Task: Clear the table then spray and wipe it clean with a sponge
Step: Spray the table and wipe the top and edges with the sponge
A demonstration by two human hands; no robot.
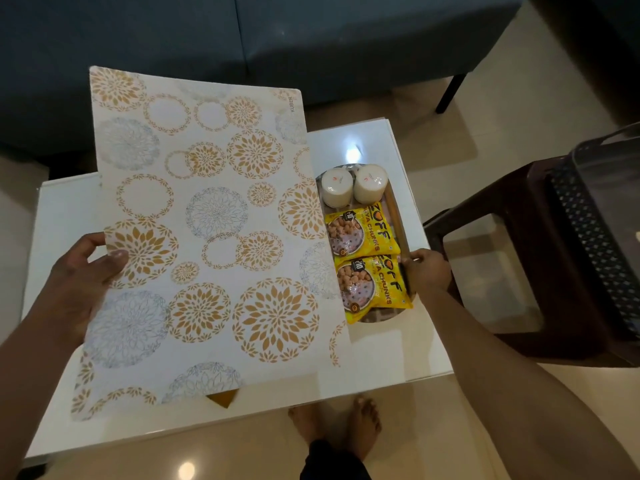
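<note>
while your left hand [83,278] pinches the placemat [207,237] edge, thumb on top, lifted & tilted over the desk [374,355], your right hand [427,268] curls round the tray [403,233] rim at the desk's right side. tray carries 2 cups [353,192], 2 snack packets [367,265]. lift it level w/ a firm grip; no sponge or spray in view.

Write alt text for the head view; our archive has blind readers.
A person's left hand holds up a floral-patterned mat over a white table, while the right hand grips the edge of a tray. The tray carries two white cups and two yellow snack packets. A dark sofa stands behind, a brown plastic stool at the right.
</note>
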